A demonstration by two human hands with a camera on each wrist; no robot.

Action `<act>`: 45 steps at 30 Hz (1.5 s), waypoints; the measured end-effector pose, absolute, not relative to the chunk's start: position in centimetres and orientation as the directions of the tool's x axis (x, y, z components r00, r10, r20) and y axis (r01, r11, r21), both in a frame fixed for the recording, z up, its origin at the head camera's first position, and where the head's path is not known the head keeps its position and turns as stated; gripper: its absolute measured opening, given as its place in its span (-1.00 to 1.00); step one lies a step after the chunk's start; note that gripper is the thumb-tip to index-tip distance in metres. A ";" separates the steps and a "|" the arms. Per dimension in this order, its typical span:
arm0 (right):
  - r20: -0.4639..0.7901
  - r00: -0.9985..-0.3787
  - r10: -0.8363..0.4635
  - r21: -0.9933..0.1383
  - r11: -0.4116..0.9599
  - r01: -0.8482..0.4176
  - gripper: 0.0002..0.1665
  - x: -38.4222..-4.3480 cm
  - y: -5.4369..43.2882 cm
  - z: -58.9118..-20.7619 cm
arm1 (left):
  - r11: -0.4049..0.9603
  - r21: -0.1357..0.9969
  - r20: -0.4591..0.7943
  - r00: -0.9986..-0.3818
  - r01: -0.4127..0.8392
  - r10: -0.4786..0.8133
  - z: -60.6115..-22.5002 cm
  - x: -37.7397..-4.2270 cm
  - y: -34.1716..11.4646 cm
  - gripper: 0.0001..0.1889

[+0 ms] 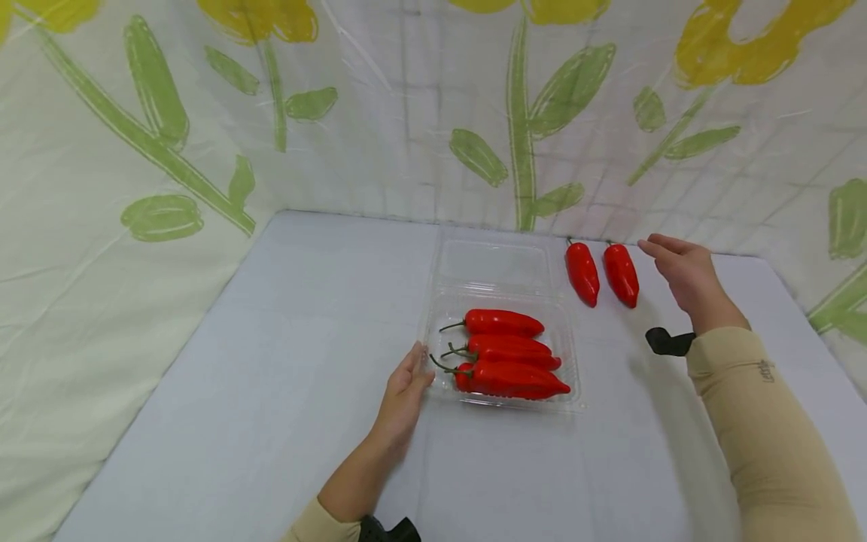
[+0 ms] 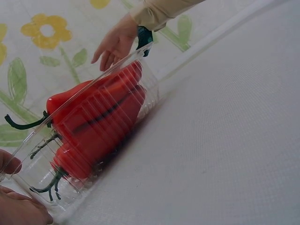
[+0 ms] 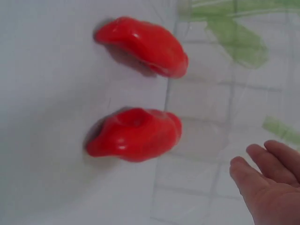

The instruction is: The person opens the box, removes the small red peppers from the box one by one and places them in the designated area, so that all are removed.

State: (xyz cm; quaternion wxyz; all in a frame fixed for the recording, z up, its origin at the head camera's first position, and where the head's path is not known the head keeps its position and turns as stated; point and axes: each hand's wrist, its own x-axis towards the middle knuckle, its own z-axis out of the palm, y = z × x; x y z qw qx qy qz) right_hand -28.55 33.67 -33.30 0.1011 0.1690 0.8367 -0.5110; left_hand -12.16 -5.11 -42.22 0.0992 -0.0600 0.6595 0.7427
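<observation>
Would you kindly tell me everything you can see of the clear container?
The container is transparent, apparently plastic, with ribbed walls and an open lid folded back on the far side. It sits on the white table and holds red peppers, their stems toward its left. The left hand grips its left side.

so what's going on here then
A person's left hand is gripping the left edge of a clear plastic container, which has several red peppers lying in it. Its lid is open, folded back on the far side. Two other peppers lie on the table, just right of the lid. The right hand is beside them, holding nothing, and isn't touching either one.
</observation>
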 end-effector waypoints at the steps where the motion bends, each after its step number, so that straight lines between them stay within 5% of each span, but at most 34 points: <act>1: -0.332 -0.930 0.159 -0.820 0.439 0.367 0.05 -28.3 33.3 -33.2 | -0.111 0.968 -0.219 -0.973 -0.226 0.068 -42.2 -12.1 -5.1 -0.38; 22: -0.217 -0.964 -0.154 -0.819 0.566 0.094 -0.19 -23.3 28.2 -31.0 | -0.107 0.965 -0.230 -0.970 -0.238 0.078 -42.2 -12.1 -5.0 -0.39; 36: -0.149 -0.895 -0.421 -0.800 0.583 -0.141 -0.35 -20.9 25.0 -29.5 | -0.114 0.966 -0.227 -0.971 -0.234 0.073 -42.1 -12.1 -5.1 -0.39; 45: -0.197 -0.863 -0.465 -0.766 0.623 -0.161 -0.29 -20.1 23.1 -30.0 | -0.128 0.964 -0.227 -0.971 -0.234 0.070 -42.1 -12.1 -5.1 -0.39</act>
